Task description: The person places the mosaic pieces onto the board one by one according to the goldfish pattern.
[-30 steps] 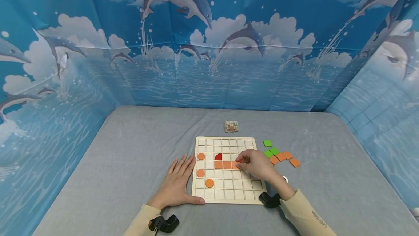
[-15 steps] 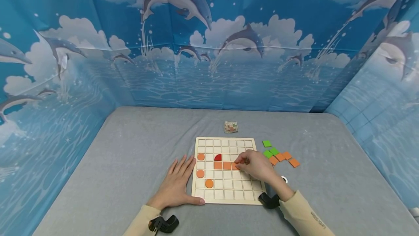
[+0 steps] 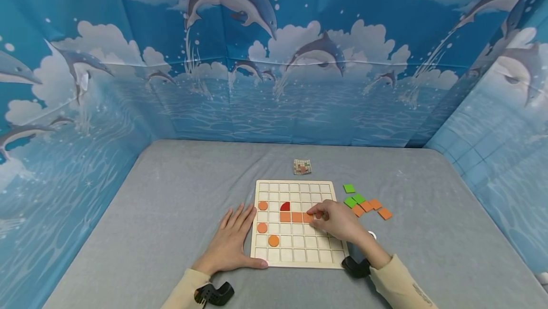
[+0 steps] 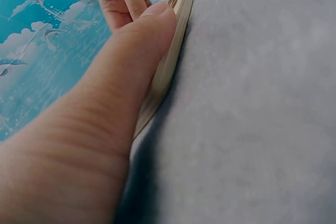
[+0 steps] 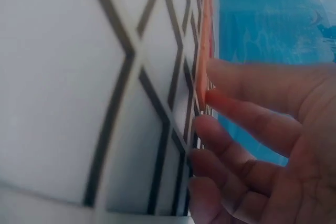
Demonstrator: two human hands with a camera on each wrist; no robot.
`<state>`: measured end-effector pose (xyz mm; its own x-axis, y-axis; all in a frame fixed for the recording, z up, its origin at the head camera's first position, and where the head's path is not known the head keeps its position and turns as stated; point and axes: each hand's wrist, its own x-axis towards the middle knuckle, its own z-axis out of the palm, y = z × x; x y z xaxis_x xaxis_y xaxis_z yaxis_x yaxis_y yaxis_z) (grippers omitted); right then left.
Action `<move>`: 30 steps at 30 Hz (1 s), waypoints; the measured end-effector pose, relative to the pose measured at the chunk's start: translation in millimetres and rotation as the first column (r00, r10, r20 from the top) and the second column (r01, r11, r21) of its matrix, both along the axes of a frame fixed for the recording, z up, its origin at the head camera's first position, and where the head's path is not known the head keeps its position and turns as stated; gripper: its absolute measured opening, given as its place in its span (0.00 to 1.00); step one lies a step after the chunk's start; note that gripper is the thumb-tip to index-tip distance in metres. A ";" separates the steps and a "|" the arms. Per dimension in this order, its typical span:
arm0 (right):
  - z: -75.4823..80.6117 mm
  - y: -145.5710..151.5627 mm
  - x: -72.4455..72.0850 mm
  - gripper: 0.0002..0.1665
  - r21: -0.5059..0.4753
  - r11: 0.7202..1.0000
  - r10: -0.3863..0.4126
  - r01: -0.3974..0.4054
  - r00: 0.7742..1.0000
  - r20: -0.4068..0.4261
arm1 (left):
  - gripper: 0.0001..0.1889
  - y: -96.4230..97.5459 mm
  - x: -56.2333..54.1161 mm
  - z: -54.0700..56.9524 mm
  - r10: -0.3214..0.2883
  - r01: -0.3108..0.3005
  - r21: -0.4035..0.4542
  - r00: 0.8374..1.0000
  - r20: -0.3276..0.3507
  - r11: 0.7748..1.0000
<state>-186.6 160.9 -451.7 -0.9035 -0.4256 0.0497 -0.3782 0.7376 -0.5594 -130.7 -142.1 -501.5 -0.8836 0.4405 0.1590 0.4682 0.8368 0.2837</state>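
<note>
A pale wooden grid board (image 3: 299, 254) lies on the grey table. My left hand (image 3: 231, 240) rests along its left edge, fingers spread and thumb at the near-left corner. In the left wrist view that thumb (image 4: 142, 40) lies against the board's side. Over the board's right half is my right hand (image 3: 338, 221), thumb and index finger slightly parted at the rightmost orange square tile (image 3: 306, 217). The right wrist view has those fingertips (image 5: 212, 72) right at the tile's end, the other fingers loosely bent. Two orange square tiles (image 3: 291, 217) continue the row leftward, below a red quarter-circle piece (image 3: 285, 206).
Orange discs (image 3: 273, 240) sit in cells at the board's left. Right of the board lie green square tiles (image 3: 349, 188) and loose orange square tiles (image 3: 385, 214). A small patterned card (image 3: 302, 166) lies behind the board. A dolphin-print curtain (image 3: 274, 99) encloses the table.
My right thumb and index finger have parted a little, and that hand has shifted slightly right and toward me. The tile row looks the same. My left hand stays put.
</note>
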 end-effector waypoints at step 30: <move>9.2 84.2 26.6 0.17 0.052 0.990 -0.129 0.129 0.992 -0.002 | 0.68 -0.4 -0.8 -2.0 -0.002 0.002 0.012 1.000 -0.012 1.000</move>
